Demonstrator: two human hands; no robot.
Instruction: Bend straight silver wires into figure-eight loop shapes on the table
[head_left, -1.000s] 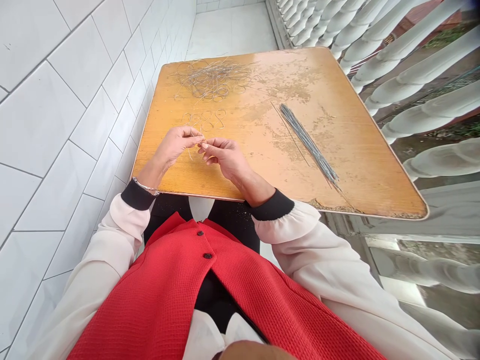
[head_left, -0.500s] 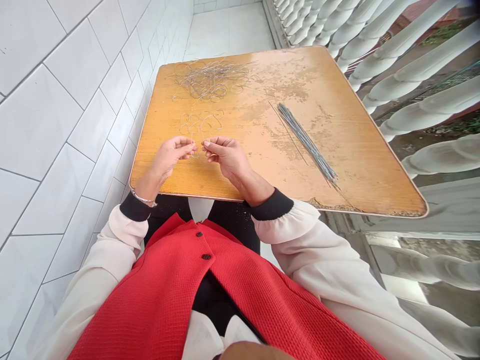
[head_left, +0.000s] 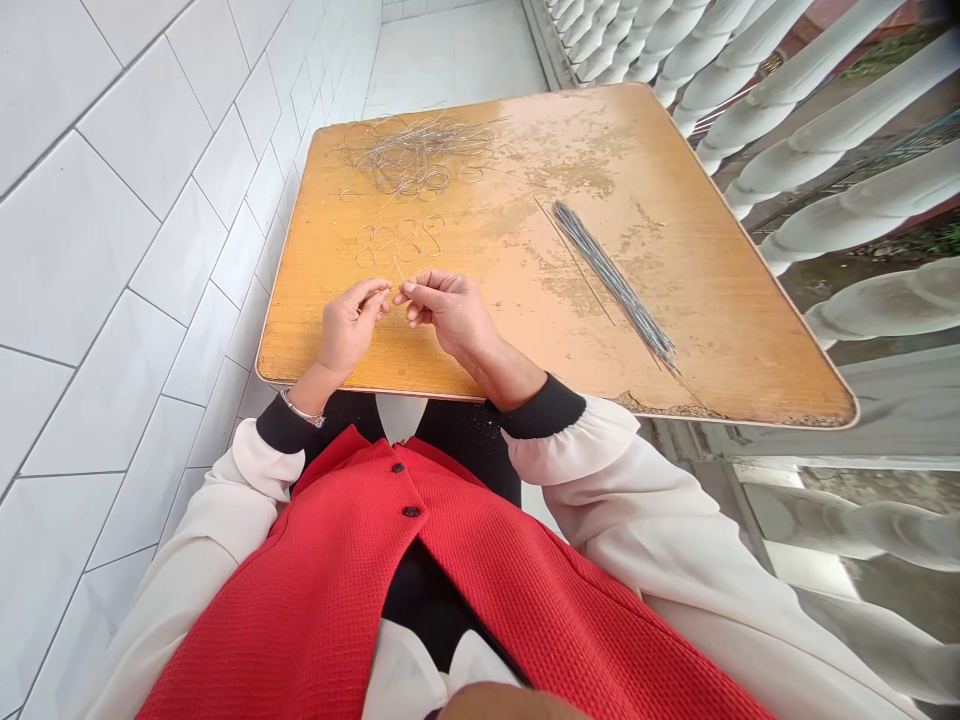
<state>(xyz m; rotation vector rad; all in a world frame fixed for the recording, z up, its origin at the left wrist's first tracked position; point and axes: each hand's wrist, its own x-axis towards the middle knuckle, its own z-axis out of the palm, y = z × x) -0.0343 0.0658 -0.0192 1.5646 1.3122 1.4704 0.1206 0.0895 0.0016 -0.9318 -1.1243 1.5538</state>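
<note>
My left hand (head_left: 351, 325) and my right hand (head_left: 448, 313) meet at the fingertips over the near middle of an orange wooden tabletop (head_left: 510, 340). A thin metal wire (head_left: 397, 272) rises from between their fingertips, and both hands appear to pinch it. Just beyond lies a small row of looped wire pieces (head_left: 397, 242). A tangled pile of bent wire (head_left: 416, 155) sits farther back. To the right lies a bundle of straight grey wires (head_left: 615, 285), out of reach of my fingertips.
A white tiled wall (head_left: 142, 250) runs along the table's left side. White balusters (head_left: 825, 180) line the right side. The table's near right edge is worn and chipped. My red waistcoat (head_left: 405, 590) and pale sleeves fill the bottom of the view.
My left hand has drawn back toward the table's near edge and turned more upright. My right hand has barely moved. The looped pieces now show fully beyond my fingertips.
</note>
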